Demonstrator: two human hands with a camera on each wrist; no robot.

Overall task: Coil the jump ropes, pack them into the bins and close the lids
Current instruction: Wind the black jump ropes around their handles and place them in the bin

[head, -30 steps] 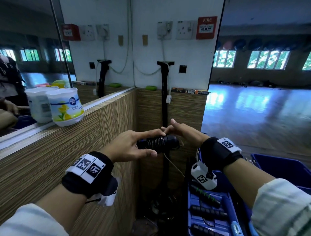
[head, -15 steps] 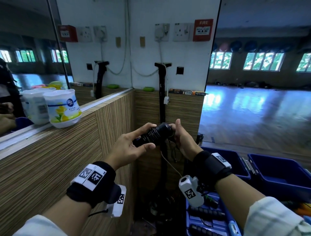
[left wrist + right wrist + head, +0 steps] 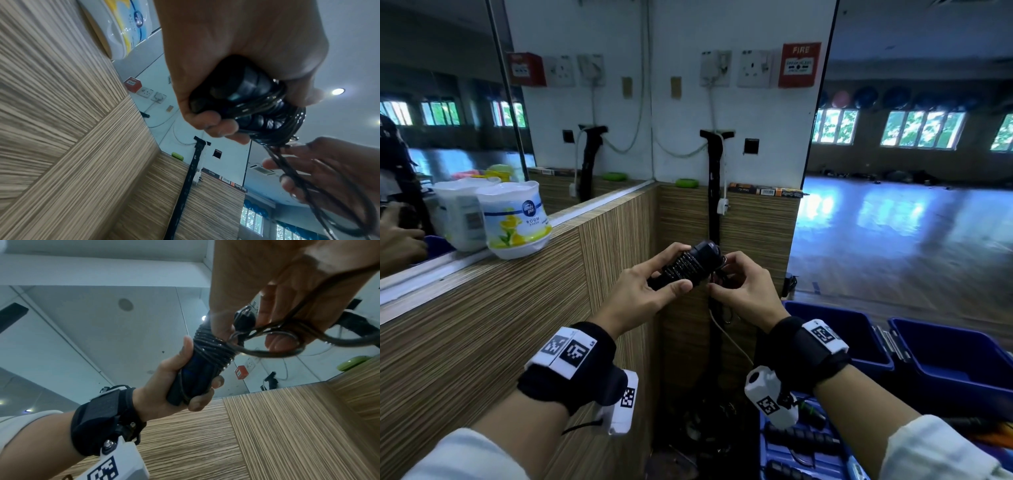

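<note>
Mostly wound: left hand (image 3: 640,294) fingers grip the jump rope handles (image 3: 685,265), right hand (image 3: 743,291) fingers pinch the loose cord loop (image 3: 273,344); blue bins (image 3: 945,356) below open, lids not closed.

A narrow ledge (image 3: 465,263) tops the striped wood-grain partition along the mirror, and on it stands a white room-freshener tub (image 3: 515,219) (yellow flowers printed on its side), upright at the ledge's front edge. The shorter ledge (image 3: 722,187) of the corner partition carries a small green object (image 3: 687,182) and a row of flat boxes (image 3: 765,190). Down on the floor at the right sit open blue bins (image 3: 955,363) side by side.
</note>
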